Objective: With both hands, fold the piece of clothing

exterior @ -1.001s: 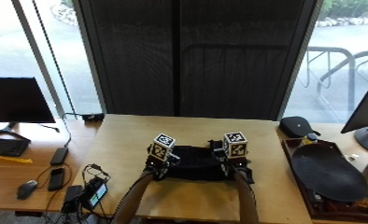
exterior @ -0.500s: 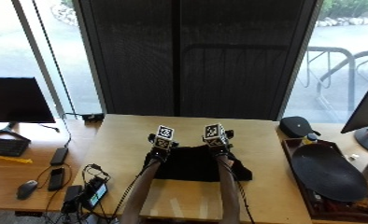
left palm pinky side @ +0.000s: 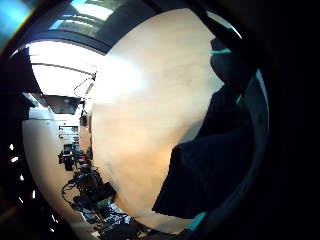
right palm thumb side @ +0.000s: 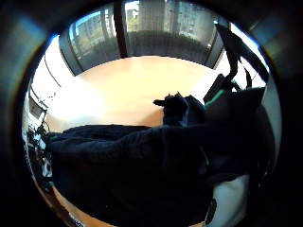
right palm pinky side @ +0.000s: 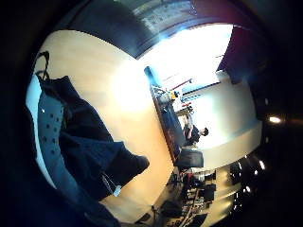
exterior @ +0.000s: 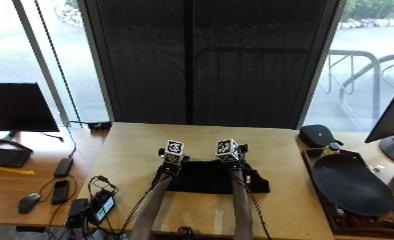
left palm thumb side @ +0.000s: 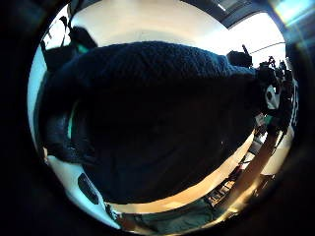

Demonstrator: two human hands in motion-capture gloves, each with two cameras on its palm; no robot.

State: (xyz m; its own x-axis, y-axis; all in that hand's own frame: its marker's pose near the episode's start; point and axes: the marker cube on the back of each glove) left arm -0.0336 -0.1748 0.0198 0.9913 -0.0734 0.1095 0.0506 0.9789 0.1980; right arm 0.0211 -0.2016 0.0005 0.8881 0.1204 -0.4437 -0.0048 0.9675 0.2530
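Observation:
A black garment (exterior: pixel 210 181) lies in a wide, flat band on the wooden table (exterior: pixel 134 150). My left hand (exterior: pixel 171 161) and right hand (exterior: pixel 231 160) are side by side at its far edge, a short gap between them. Each seems to pinch the cloth there, though black gloves on black cloth hide the fingers. The garment (left palm thumb side: pixel 162 123) fills the left thumb side palm view. In the right thumb side palm view the garment (right palm thumb side: pixel 132 165) spreads below a small raised lump of cloth (right palm thumb side: pixel 175 105). Bare table borders the garment (left palm pinky side: pixel 210 175) on the left little finger side.
A black round dish (exterior: pixel 351 186) sits on a tray at the right, with a black case (exterior: pixel 319 135) behind it. A monitor (exterior: pixel 17 107), keyboard (exterior: pixel 2 157), mouse (exterior: pixel 28 201), phone (exterior: pixel 61 190) and cabled device (exterior: pixel 98 206) lie at the left.
Both hands moved away from me, from the garment's near part to its far edge, and came closer together. The garment now lies as a narrower band.

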